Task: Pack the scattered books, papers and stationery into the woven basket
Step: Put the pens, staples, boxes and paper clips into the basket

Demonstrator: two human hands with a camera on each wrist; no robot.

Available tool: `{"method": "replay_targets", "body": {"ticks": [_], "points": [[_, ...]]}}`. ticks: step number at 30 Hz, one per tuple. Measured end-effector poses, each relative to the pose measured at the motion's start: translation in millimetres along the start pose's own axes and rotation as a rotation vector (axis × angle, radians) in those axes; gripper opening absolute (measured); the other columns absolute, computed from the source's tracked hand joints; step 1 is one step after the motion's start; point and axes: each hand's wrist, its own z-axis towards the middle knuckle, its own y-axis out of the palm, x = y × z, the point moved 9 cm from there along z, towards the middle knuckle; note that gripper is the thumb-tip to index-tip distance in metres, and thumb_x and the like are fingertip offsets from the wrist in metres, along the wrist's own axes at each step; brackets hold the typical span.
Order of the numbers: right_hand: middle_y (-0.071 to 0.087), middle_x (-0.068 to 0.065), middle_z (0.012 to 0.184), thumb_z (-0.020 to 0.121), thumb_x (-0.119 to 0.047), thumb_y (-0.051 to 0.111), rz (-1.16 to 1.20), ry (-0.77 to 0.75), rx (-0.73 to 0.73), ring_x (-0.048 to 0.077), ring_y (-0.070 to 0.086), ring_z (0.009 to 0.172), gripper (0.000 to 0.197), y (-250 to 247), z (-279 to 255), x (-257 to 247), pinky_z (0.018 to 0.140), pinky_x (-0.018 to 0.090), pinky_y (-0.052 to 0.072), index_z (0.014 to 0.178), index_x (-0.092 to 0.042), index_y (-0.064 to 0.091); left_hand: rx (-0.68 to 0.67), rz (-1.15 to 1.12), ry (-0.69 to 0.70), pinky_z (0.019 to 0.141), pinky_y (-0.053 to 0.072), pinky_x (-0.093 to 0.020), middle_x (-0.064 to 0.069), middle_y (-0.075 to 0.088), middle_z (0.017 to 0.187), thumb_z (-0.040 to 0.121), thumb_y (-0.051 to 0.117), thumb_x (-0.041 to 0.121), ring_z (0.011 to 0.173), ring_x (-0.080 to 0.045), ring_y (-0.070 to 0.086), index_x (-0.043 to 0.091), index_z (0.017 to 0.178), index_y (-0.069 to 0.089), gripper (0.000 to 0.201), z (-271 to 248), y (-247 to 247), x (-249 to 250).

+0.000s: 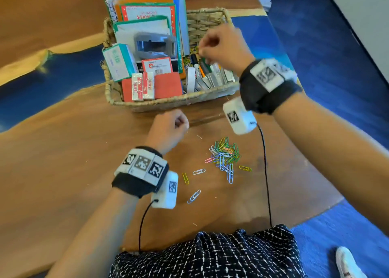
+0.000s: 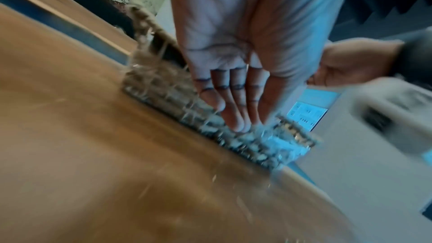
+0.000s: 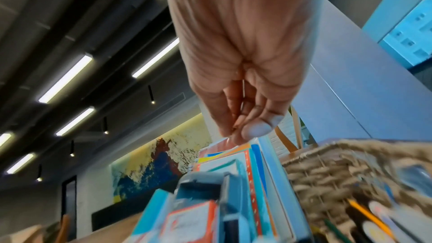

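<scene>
Bright even daylight, soft shadows, wide-angle edge distortion, heavy motion blur in wrist views

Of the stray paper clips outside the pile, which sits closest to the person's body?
The blue-and-white paper clip, the lowest one in the head view, below the yellow clip and white clip.

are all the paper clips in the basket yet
No, a pile of coloured paper clips lies on the wooden table in front of the woven basket.
</scene>
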Motion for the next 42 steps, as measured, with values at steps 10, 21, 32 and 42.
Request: {"method": "replay_targets", "body": {"ticks": [10,21,32,42], "points": [[0.054,0.005,0.085,0.086,-0.006,0.053,-0.250,0.074,0.073,0.008,0.052,0.072,0.020,9.2,61.0,5.6,0.064,0.021,0.043,0.102,-0.001,0.064,-0.339,0.145,-0.147,0.065,0.035,-0.019,0.002,0.050,0.084,0.080,0.070,0.013,0.079,-0.013,0.047,0.008,0.098,0.061,0.020,-40.2,58.7,-60.3],[0.065,0.006,0.087,0.085,-0.006,0.058,-0.189,-0.100,-0.453,0.008,0.053,0.070,0.011,99.3,-97.2,6.7,0.069,0.012,0.043,0.090,-0.002,0.067,-0.528,0.356,-0.008,0.086,0.042,-0.042,0.006,0.035,0.095,0.070,0.077,0.019,0.093,-0.018,0.046,0.027,0.088,0.053,0.031,-48.1,82.3,-62.1],[0.060,0.011,0.111,0.082,-0.025,0.063,-0.445,0.081,-0.739,0.030,0.058,0.103,0.028,175.4,-184.4,70.3,0.075,0.030,0.041,0.108,-0.014,0.058,-0.518,0.345,-0.031,0.087,0.041,-0.045,0.004,0.038,0.090,0.071,0.075,0.014,0.095,-0.021,0.048,0.028,0.072,0.050,0.029,-43.2,84.0,-65.1],[0.062,0.016,0.104,0.091,-0.020,0.054,-0.425,0.050,-0.706,0.032,0.060,0.094,0.014,162.3,-175.5,60.2,0.073,0.032,0.043,0.098,-0.009,0.058,-0.514,0.355,-0.023,0.088,0.041,-0.044,0.004,0.040,0.090,0.073,0.071,0.016,0.095,-0.020,0.050,0.031,0.064,0.048,0.029,-43.0,83.6,-66.8]]}}
